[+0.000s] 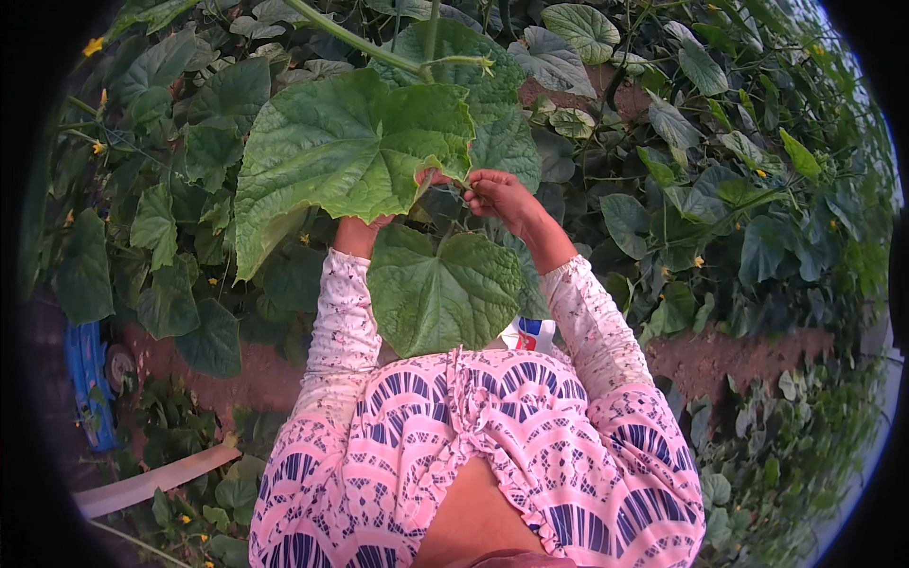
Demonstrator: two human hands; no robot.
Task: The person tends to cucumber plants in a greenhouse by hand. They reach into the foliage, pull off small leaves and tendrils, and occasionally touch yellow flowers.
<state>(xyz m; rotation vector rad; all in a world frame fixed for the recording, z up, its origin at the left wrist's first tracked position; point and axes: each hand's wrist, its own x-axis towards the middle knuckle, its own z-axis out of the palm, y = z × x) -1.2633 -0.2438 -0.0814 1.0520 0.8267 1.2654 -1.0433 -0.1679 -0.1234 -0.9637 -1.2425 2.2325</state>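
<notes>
Both hands are raised among cucumber vines in front of my chest. A large cucumber leaf [355, 145] covers most of my left hand [432, 177]; its fingertips show at the leaf's right edge, at a thin stem. Close beside them, my right hand [497, 193] pinches a thin piece of the vine between thumb and fingers; exactly which part is too small to tell. Below the hands hangs another broad leaf [447, 291]. Above them, a thick green vine stem [355, 41] with a small fruit or bud [461, 62] runs down from the top.
Dense cucumber foliage [696, 177] with yellow flowers surrounds the hands. Brown soil [738, 358] shows between the rows. A blue plastic object [91, 383] beside a small wheel [119, 366] stands at the far left, above a pale strip [156, 479].
</notes>
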